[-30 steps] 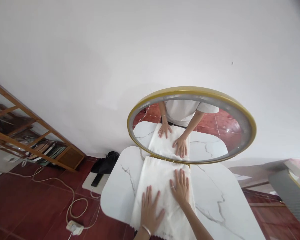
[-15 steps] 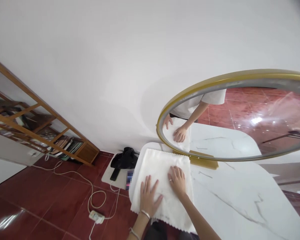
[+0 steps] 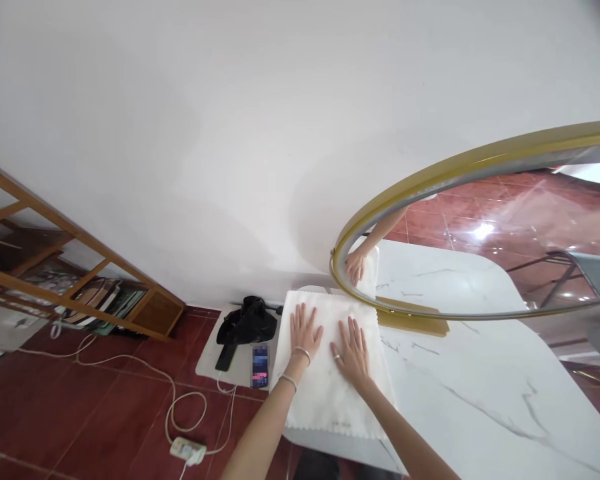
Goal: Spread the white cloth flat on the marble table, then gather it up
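Note:
A white cloth [image 3: 330,407] with scalloped edges lies spread on the left end of a white marbled table [image 3: 460,380]. My left hand [image 3: 305,331] rests palm down on its upper left part, fingers spread, two bracelets at the wrist. To the right, my right hand [image 3: 353,352] also lies flat on the cloth with fingers apart and a ring on one finger. Neither hand grips anything. Behind the cloth, an oval mirror [image 3: 480,247] with a gold frame stands on a gold base [image 3: 415,320] and reflects one arm and hand.
Left of the table, a low pale surface [image 3: 205,363] holds a black bag [image 3: 250,320], a dark phone [image 3: 226,357] and a lit phone [image 3: 261,367]. A power strip [image 3: 187,450] and cables lie on the red tiled floor. A wooden shelf [image 3: 150,310] stands against the wall.
The cloth has shifted away from me, its near edge now lying on the table rather than hanging over. My left hand has moved up the cloth; the right remains flat on it.

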The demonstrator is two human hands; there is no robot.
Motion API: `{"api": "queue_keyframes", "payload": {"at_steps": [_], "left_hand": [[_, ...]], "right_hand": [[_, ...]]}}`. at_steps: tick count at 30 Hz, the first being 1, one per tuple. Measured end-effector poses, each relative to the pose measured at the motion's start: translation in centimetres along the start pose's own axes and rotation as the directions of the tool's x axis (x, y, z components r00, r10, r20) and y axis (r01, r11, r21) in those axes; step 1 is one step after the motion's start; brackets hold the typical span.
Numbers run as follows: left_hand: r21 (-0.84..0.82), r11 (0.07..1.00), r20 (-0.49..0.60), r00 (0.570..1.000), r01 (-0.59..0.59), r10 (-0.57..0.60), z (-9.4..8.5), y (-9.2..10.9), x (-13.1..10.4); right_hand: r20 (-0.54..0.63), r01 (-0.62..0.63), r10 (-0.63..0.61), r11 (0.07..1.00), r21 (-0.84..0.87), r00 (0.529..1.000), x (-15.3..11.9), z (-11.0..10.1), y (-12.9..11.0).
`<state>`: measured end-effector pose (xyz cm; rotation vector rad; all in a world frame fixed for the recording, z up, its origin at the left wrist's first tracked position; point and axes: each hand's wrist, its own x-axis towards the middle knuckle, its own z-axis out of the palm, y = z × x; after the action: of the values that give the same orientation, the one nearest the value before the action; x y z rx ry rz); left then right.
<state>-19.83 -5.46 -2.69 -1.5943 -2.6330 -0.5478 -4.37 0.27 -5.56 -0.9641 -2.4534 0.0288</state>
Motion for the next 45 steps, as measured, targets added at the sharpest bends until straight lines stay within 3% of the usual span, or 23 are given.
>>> {"api": "queue_keyframes", "payload": {"at_steps": [3,7,11,14,18,22,26,29,32,35,39,42,45], "left_hand": [[-0.006,1.0,0.01,1.0,0.001,0.0,0.5,-0.8,3.1],[-0.005,1.0,0.033,0.999,-0.03,0.03,0.6,-1.6,6.6],[-0.001,0.999,0.054,0.997,-0.047,0.047,0.5,-1.8,8.2],[0.016,0.999,0.057,0.998,-0.039,0.038,0.6,-1.9,6.4],[0.062,0.998,0.017,1.0,-0.004,0.002,0.3,-3.0,0.5],[0.115,0.993,-0.044,0.999,0.018,-0.013,-1.1,-4.2,-5.5],[0.143,0.989,-0.094,0.995,0.03,-0.016,-2.6,-3.8,-10.9],[0.15,0.989,-0.096,0.995,-0.002,0.016,-2.9,-2.4,-14.7],[0.131,0.988,-0.065,0.993,-0.087,0.096,-2.3,0.1,-16.6],[0.057,0.982,0.006,0.983,-0.182,0.182,-1.5,3.3,-15.9],[-0.06,0.97,0.093,0.966,-0.236,0.241,-0.8,6.1,-12.1],[-0.11,0.969,0.102,0.967,-0.22,0.232,-0.6,5.7,-9.3],[-0.09,0.982,0.076,0.982,-0.168,0.175,-0.8,3.3,-8.0]], "right_hand": [[0.026,-0.034,0.035,0.999,-0.026,0.999,3.4,1.6,0.3],[0.175,-0.17,0.186,0.98,-0.102,0.967,7.1,3.4,0.3],[0.211,-0.262,0.286,0.956,-0.135,0.935,10.0,4.4,0.1],[0.234,-0.312,0.338,0.94,-0.14,0.912,11.7,4.7,-0.2],[0.281,-0.32,0.344,0.938,-0.132,0.896,12.3,4.9,-1.7],[0.263,-0.107,0.113,0.994,-0.035,0.958,9.6,4.2,-3.9],[0.135,0.119,-0.128,0.99,0.074,0.983,2.3,1.3,-5.2],[0.145,0.127,-0.134,0.99,0.056,0.98,-4.4,-2.0,-4.7],[0.199,0.078,-0.069,0.996,-0.036,0.978,-9.5,-4.9,-2.7],[0.155,-0.069,0.09,0.989,-0.132,0.984,-11.6,-6.4,-0.1],[0.134,-0.239,0.268,0.95,-0.199,0.954,-10.3,-6.4,2.4],[0.141,-0.286,0.32,0.934,-0.215,0.937,-8.0,-5.4,2.5],[0.138,-0.241,0.267,0.954,-0.177,0.954,-5.7,-3.6,0.9]]}}
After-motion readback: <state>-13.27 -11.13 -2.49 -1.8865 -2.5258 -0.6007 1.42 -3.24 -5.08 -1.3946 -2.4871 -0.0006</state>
